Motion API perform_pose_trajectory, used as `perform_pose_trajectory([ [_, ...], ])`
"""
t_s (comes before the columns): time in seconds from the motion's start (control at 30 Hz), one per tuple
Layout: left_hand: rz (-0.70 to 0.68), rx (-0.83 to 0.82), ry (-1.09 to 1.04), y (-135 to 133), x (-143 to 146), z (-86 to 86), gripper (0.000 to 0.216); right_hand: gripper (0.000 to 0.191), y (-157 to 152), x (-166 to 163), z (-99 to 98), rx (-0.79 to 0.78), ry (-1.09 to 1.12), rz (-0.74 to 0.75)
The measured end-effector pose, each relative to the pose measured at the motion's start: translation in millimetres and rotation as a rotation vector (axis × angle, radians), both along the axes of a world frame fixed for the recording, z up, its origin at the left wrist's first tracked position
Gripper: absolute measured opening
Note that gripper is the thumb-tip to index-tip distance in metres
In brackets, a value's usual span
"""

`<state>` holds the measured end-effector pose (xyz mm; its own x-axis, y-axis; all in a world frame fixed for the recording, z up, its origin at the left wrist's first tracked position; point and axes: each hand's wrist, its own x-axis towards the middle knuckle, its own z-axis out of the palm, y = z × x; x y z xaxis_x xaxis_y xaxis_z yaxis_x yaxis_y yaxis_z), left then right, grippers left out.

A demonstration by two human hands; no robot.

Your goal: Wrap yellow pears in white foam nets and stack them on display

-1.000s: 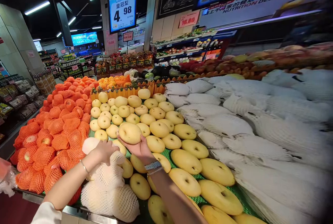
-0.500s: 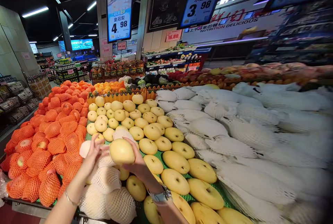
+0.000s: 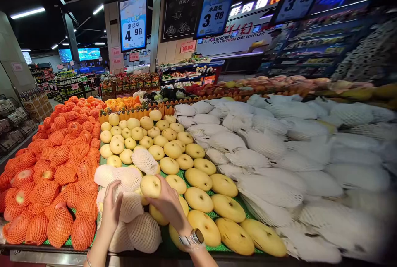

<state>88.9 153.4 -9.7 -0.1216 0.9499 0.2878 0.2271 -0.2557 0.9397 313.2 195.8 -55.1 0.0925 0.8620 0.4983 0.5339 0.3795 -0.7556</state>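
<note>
Supermarket fruit stand, yellow pears between orange-netted fruit left and white-netted right: right hand (image 3: 169, 205), lower and nearer than a second ago, gripping a bare pear (image 3: 150, 186) above the near row, left hand (image 3: 111, 211) open on white foam nets (image 3: 128, 211) beside it.

The fruit is being lit brightly and evenly by ceiling strip lights (image 3: 27, 13), while the ceiling itself is being left dark. Glare is being thrown by the lit price signs (image 3: 133, 23). The right edge is being stretched and blurred; the centre is being kept sharp.
</note>
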Motion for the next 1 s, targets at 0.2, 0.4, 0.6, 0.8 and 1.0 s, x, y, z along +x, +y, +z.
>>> perform_pose_trajectory([
  [0.2, 0.064, 0.067, 0.090, -22.0, -5.3, -23.7, 0.054, 0.080, 21.3, -14.2, -1.1, -0.014, -0.078, -0.049],
  [0.4, 0.108, 0.092, 0.151, -44.0, -11.1, -46.0, 0.047, 0.063, 16.3, -16.7, -11.7, 0.050, -0.052, 0.004],
  [0.6, 0.049, 0.200, 0.230, -49.2, 7.3, -49.5, 0.039, 0.071, -6.3, -3.5, -27.2, 0.055, -0.010, 0.005],
  [0.8, -0.024, 0.192, 0.334, -46.9, 18.4, -56.2, 0.037, 0.066, -31.5, 4.7, -26.3, 0.042, 0.006, 0.003],
  [1.0, -0.117, 0.130, 0.616, -51.1, 31.3, -57.1, 0.049, 0.071, -28.1, -3.4, -30.7, 0.058, -0.001, -0.043],
])
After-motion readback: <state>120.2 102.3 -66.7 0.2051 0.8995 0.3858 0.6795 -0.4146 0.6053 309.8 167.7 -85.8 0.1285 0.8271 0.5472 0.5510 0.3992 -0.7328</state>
